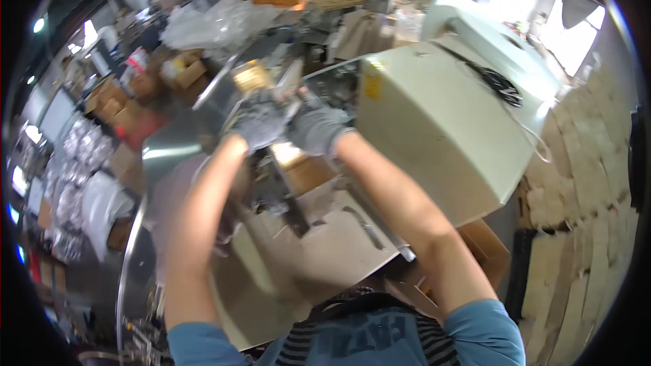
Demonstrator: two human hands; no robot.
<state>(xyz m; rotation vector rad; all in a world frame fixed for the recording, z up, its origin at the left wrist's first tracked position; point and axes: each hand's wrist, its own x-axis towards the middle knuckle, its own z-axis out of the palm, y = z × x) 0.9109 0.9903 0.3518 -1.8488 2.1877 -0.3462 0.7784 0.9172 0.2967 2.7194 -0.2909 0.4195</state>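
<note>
Head view, one work station, two gloved hands.

Item 1: yellow piece, blurred, at the far side of the bench, just beyond the left fingertips; contact uncertain.
Item 2: left hand, grey glove, reaching forward. Fingers look bent, yet blur hides whether they pinch anything; I cannot tell.
Item 3: right hand, grey glove, close beside the left, fingers pointing away from the wearer. Whether they are spread or pressed together I cannot make out.
Item 4: carton, brown inside, below and between the wrists.
Item 5: board, pale, covering the near bench; a dark curved strip lies on it.
Item 6: cabinet, pale green, right of the hands, a coiled black cable on top.
Item 7: clear plastic, heaped beyond the bench to the left.
Item 8: cardboard, stacked along the right.

Step in hand, by my reading: two-handed handling at the far side of the bench. Next move, I judge, calls for a sure grip on the piece and wrists kept clear of the carton.
</note>
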